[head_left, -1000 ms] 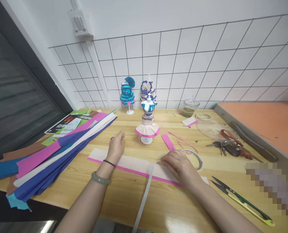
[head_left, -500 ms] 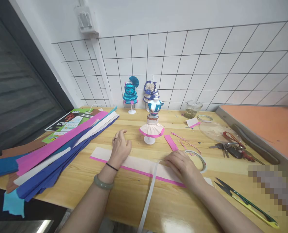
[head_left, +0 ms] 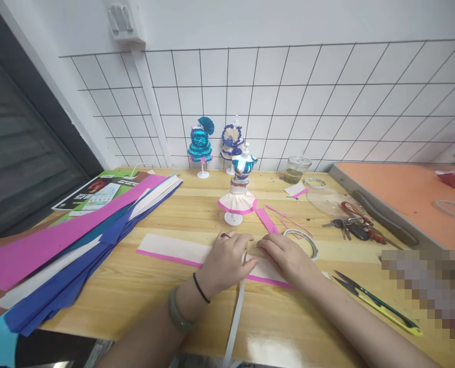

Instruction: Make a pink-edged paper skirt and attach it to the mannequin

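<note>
A long white paper strip with a pink border (head_left: 173,248) lies across the table in front of me. My right hand (head_left: 288,258) is closed above its right part, fingertips pinching the end of a narrow white tape (head_left: 235,319). From there the tape crosses the paper and runs to the table's front edge. My left hand (head_left: 227,263) reaches over the paper, its fingertips close to the right hand's. Its thumb stands apart from the fingers, with the tape end beside them. A tape roll (head_left: 314,250) lies just beyond my right hand.
Behind the strip stands a small dress form (head_left: 238,199) in a pleated white-and-pink skirt, with a teal-dressed form (head_left: 200,145) and a blue-and-white one (head_left: 231,135) farther back. Coloured paper (head_left: 77,230) lies left. Thread snips (head_left: 376,301), keys (head_left: 352,227) and a glass jar (head_left: 296,168) are right.
My left hand has moved right along the paper strip to meet the right hand at the tape end. My right hand keeps its place there. The view has shifted slightly.
</note>
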`<state>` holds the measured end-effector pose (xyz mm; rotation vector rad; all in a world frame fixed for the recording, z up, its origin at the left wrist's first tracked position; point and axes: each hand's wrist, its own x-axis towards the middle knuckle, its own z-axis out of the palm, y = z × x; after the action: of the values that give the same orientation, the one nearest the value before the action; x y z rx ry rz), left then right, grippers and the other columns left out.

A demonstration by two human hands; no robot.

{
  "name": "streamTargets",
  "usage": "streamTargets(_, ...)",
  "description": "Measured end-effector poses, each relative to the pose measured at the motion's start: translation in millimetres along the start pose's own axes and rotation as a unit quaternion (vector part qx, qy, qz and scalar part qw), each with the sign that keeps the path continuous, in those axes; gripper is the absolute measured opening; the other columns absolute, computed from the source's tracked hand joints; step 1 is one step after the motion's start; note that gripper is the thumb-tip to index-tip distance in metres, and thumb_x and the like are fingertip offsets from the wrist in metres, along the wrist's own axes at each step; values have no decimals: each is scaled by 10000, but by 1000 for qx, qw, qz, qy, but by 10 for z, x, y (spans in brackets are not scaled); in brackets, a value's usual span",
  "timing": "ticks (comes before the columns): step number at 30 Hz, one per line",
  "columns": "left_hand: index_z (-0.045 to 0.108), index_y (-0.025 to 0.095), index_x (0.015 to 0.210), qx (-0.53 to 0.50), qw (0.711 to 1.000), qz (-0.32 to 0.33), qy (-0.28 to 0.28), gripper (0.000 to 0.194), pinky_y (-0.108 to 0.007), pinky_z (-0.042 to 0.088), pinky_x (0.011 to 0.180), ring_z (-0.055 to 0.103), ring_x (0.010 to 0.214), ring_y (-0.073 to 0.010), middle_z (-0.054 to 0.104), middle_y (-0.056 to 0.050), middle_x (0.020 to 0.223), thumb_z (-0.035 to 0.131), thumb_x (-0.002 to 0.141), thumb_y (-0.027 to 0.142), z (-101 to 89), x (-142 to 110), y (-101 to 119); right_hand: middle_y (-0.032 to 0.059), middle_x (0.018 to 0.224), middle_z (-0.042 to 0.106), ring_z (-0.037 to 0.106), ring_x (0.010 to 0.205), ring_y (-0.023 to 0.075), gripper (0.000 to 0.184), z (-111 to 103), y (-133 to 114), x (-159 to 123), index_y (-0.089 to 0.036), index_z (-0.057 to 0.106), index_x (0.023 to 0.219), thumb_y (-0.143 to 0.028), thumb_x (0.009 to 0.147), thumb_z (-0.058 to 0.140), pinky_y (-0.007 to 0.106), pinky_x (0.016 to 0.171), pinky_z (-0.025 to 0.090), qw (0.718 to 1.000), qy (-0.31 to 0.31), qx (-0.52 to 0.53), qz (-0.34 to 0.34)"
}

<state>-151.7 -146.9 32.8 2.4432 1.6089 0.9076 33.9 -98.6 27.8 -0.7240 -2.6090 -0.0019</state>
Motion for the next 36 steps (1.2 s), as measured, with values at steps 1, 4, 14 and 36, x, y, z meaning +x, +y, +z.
streamTargets(1,536,186,981,-1,1000,-12,-8,266,-332,402,735,582,814,-198,642,-29,826,615,752,296,12,-3,-8,94,838,592,547,760,184,215,-25,-5,13,-156,560,952,-184,922,349,297,647,428,1000,-4,-3,-2)
streamTargets(4,558,194,909,-23,999,-42,-5,134,-312,408,715,596,717,-161,634,10,694,539,781,162,13,-5,-51,79,830,583,542,731,170,228,-107,-1,59,-176,565,955,-172,921,340,276,626,424,1000,-14,-6,-12)
streamTargets(14,655,202,946,-120,987,-95,49,201,-287,444,733,615,756,-155,682,-7,772,600,755,176,-111,66,-126,75,829,587,557,716,154,225,-192,114,205,-177,564,948,-219,930,344,260,608,426,1000,-10,-8,0)
streamTargets(36,610,184,621,-107,984,-123,66,140,-252,420,645,570,707,-138,607,3,714,565,738,246,-737,812,-151,56,821,572,549,745,158,153,-483,308,761,-184,577,878,-195,901,426,281,654,442,985,103,121,61)
